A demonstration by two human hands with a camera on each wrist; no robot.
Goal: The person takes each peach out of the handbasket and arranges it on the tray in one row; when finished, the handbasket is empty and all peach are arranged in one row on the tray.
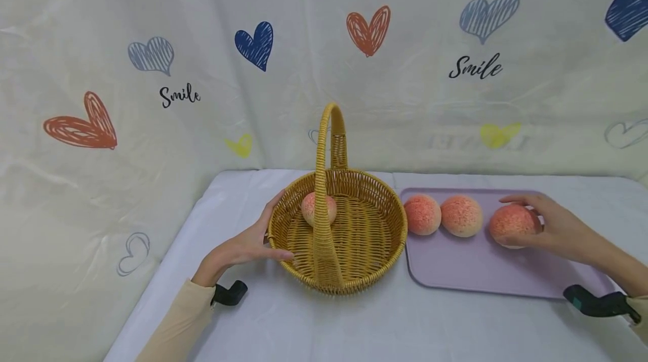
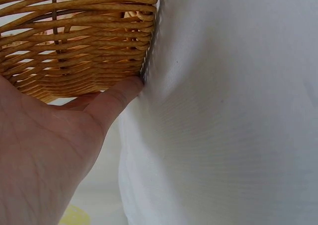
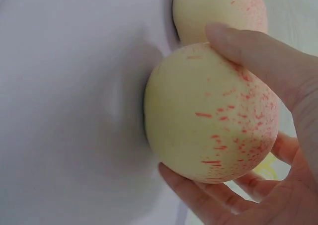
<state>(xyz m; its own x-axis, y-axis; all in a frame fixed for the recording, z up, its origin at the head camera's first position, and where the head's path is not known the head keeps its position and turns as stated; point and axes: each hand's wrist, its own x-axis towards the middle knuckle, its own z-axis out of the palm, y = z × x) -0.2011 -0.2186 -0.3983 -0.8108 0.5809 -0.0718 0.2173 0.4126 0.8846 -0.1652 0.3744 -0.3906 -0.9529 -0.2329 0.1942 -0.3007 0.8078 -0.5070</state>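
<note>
A round wicker basket (image 1: pixel 361 279) with a tall arched handle stands on the table. My left hand (image 1: pixel 248 245) rests against its left side, thumb and fingers spread and nearly straight along the outside. In the left wrist view the thumb (image 2: pixel 115 100) touches the woven wall low down, close over the cloth. One toy peach (image 1: pixel 328 210) lies inside the basket, partly behind the handle. My right hand (image 1: pixel 557 231) grips another peach (image 1: pixel 511 224) over the mauve tray (image 1: pixel 455 266), thumb on one side and fingers round the other.
Two more peaches lie side by side on the tray's left part, one peach (image 1: pixel 422 215) at the edge by the basket and one peach (image 1: pixel 461 216) beside it. White cloth (image 1: pixel 364 328) covers the table. A sheet (image 1: pixel 304 86) printed with hearts hangs behind.
</note>
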